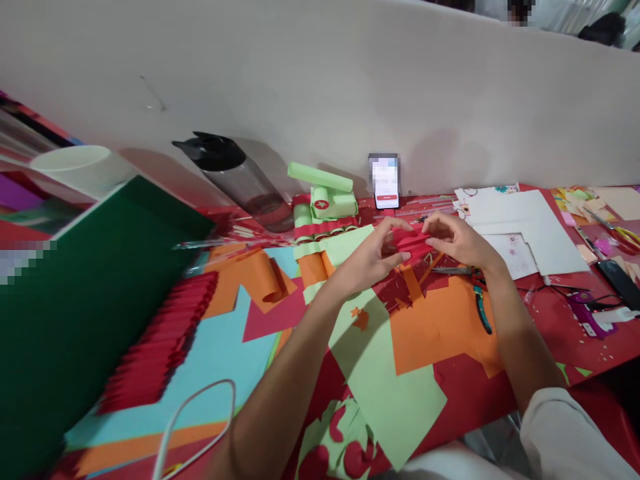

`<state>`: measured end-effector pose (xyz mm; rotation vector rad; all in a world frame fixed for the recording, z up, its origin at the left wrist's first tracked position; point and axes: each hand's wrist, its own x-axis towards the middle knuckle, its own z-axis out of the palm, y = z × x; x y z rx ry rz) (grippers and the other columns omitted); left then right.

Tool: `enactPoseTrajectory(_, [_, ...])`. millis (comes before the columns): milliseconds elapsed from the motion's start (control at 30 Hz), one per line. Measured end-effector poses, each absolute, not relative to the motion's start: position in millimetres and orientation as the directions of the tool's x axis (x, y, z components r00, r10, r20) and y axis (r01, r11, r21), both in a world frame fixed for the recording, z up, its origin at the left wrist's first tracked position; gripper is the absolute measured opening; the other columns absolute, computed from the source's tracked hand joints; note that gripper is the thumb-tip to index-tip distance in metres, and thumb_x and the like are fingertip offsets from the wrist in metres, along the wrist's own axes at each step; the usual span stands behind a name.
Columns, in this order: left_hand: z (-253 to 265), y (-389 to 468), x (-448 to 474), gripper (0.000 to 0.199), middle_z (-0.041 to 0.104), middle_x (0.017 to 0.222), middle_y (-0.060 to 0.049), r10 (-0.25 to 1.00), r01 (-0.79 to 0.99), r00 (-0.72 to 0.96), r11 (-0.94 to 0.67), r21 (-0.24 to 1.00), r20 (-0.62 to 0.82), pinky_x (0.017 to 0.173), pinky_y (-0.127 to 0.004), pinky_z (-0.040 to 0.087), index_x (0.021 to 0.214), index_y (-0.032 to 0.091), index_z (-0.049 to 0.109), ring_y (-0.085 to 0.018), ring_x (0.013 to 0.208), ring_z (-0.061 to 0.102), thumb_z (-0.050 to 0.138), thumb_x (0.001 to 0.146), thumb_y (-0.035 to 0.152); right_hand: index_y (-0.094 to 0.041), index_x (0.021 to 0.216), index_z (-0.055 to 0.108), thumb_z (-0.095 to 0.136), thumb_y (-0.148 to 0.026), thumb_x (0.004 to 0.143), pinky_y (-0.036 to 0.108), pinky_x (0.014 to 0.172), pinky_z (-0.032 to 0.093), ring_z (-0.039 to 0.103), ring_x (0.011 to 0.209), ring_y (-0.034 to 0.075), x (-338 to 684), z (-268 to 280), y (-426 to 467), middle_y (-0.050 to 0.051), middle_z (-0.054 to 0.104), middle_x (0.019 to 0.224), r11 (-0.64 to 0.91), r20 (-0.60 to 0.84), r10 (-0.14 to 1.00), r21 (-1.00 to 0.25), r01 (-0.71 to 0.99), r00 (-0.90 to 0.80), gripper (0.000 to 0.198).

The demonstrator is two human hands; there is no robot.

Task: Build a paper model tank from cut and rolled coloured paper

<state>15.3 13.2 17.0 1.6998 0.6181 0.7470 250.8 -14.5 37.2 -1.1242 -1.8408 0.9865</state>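
Between my two hands is a piece of red paper (414, 244), which looks pleated. My left hand (373, 259) grips its left side with thumb and fingers. On the right side, my right hand (457, 239) pinches the same paper. Just below the right hand lie scissors (453, 271) with teal-and-black handles, partly hidden by my wrist. Narrow orange paper strips (412, 283) rest under the hands. Orange sheets (443, 327) and a light green sheet (385, 387) spread out nearer to me. A green paper tank model (325, 203) with a red star stands left of the hands.
A phone (386, 181) leans on the white wall behind. At left are a bottle (245, 177), a dark green board (100, 313) and a pleated red paper stack (165, 340). White sheets (535, 227), a black phone (620, 281) and yellow-handled scissors (627, 237) lie at right.
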Motion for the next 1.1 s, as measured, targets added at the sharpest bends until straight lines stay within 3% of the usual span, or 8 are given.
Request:
enactPoseTrajectory(200, [10.0,13.0,24.6,0.037,0.061,0.121,-0.007,0.777,0.18,0.619,-0.287,0.941,0.118,0.063,-0.024,0.046,0.128,0.024,0.051,-0.01,0.069,0.058,0.061,0.093,0.025,-0.03,0.127,0.062,0.075,-0.021,0.084,0.034,0.083,0.06,0.069,0.098,0.021,254.4,34.0,-12.6,0.005,0.068,0.116,0.271,0.121,0.901,-0.908,0.321,-0.417,0.045])
enactPoseTrajectory(333, [17.0,9.5,19.2,0.043,0.068,0.104,-0.006,0.812,0.362,0.58,-0.325,0.874,0.062,0.064,-0.028,0.047,0.134,0.024,0.047,-0.017,0.071,0.064,0.062,0.094,0.031,-0.031,0.13,0.065,0.074,-0.019,0.085,0.035,0.08,0.062,0.067,0.097,0.021,259.1,32.1,-11.2,0.005,0.068,0.118,0.285,0.137,0.918,-0.881,0.378,-0.373,0.048])
enactPoseTrajectory(433, [21.6,5.8,13.7,0.024,0.068,0.081,-0.002,0.815,0.549,0.58,-0.401,0.733,0.011,0.063,-0.03,0.045,0.114,0.024,0.058,-0.021,0.067,0.062,0.063,0.093,0.033,-0.033,0.132,0.065,0.07,-0.016,0.085,0.031,0.069,0.063,0.066,0.089,0.018,265.5,29.6,-10.3,0.004,0.067,0.118,0.271,0.131,0.927,-0.882,0.386,-0.351,0.05])
enactPoseTrajectory(533, [16.9,-1.1,19.2,0.015,0.07,0.079,-0.007,0.773,0.663,0.624,-0.448,0.6,-0.113,0.065,-0.033,0.045,0.093,0.022,0.063,-0.026,0.07,0.065,0.065,0.091,0.037,-0.035,0.133,0.067,0.07,-0.013,0.083,0.028,0.066,0.063,0.066,0.083,0.016,271.3,27.0,-10.0,0.004,0.067,0.123,0.262,0.125,0.929,-0.886,0.382,-0.348,0.054])
enactPoseTrajectory(633, [5.3,-15.4,35.8,0.029,0.074,0.092,-0.017,0.741,0.755,0.616,-0.46,0.468,-0.266,0.072,-0.038,0.049,0.109,0.016,0.065,-0.036,0.087,0.071,0.07,0.089,0.036,-0.035,0.135,0.067,0.071,-0.011,0.082,0.029,0.065,0.063,0.066,0.076,0.014,274.1,26.5,-10.3,0.003,0.068,0.129,0.24,0.102,0.933,-0.891,0.387,-0.344,0.057])
enactPoseTrajectory(733, [-6.8,-33.3,53.6,0.048,0.071,0.111,-0.026,0.768,0.801,0.588,-0.51,0.313,-0.253,0.083,-0.04,0.051,0.131,0.008,0.057,-0.04,0.106,0.07,0.069,0.092,0.034,-0.036,0.139,0.065,0.067,-0.013,0.087,0.028,0.059,0.062,0.064,0.066,0.011,274.5,27.7,-10.3,0.003,0.067,0.136,0.218,0.076,0.93,-0.901,0.374,-0.359,0.057])
enactPoseTrajectory(800, [-14.4,-41.9,61.1,0.055,0.068,0.114,-0.03,0.799,0.83,0.551,-0.495,0.257,-0.242,0.082,-0.04,0.052,0.134,0.004,0.053,-0.041,0.106,0.07,0.069,0.093,0.037,-0.037,0.14,0.065,0.064,-0.014,0.088,0.027,0.058,0.06,0.064,0.065,0.01,274.4,28.6,-9.8,0.002,0.066,0.14,0.226,0.081,0.926,-0.902,0.369,-0.368,0.056])
enactPoseTrajectory(1100, [-36.1,-29.9,56.9,0.045,0.071,0.106,-0.023,0.782,0.785,0.596,-0.519,0.337,-0.183,0.085,-0.042,0.05,0.133,0.011,0.046,-0.036,0.102,0.069,0.065,0.095,0.026,-0.022,0.094,0.083,0.06,-0.016,0.091,0.024,0.06,0.049,0.061,0.061,0.011,274.2,31.6,-6.1,0.002,0.077,0.089,0.237,0.027,0.922,-0.828,0.509,-0.386,0.024])
